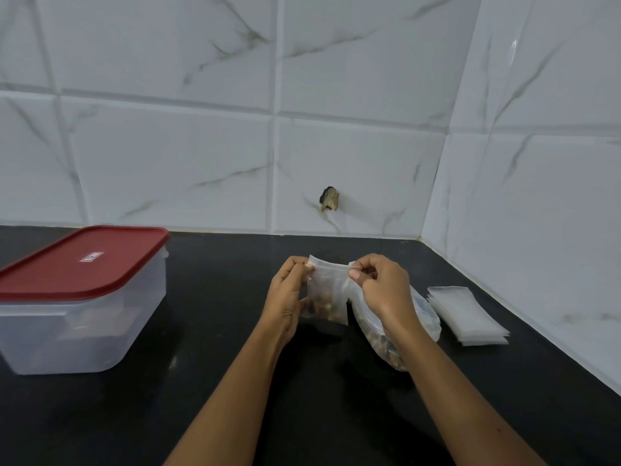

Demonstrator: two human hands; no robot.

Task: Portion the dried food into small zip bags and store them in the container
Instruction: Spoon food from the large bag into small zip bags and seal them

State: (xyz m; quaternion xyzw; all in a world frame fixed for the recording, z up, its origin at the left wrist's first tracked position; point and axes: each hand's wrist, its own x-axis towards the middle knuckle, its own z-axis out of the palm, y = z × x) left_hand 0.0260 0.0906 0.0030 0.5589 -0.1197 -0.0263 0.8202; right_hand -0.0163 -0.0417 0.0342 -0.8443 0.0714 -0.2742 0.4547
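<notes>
So, small zip bag [327, 294]: upright above black counter [218, 348], long axis vertical, zip edge up, dried pieces at bottom.
Left hand [289, 297]: fingers curled, pinched top left corner.
Right hand [379, 287]: curled, pinched top right corner.
Bulk food bag [378, 338]: lay under right hand.
Container [84, 324]: far left, red lid [84, 260] on.
Empty bag stack [467, 314]: right, flat.

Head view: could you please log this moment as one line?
left hand, right hand: pinch small bag top | contents: food | container: lid on
</notes>
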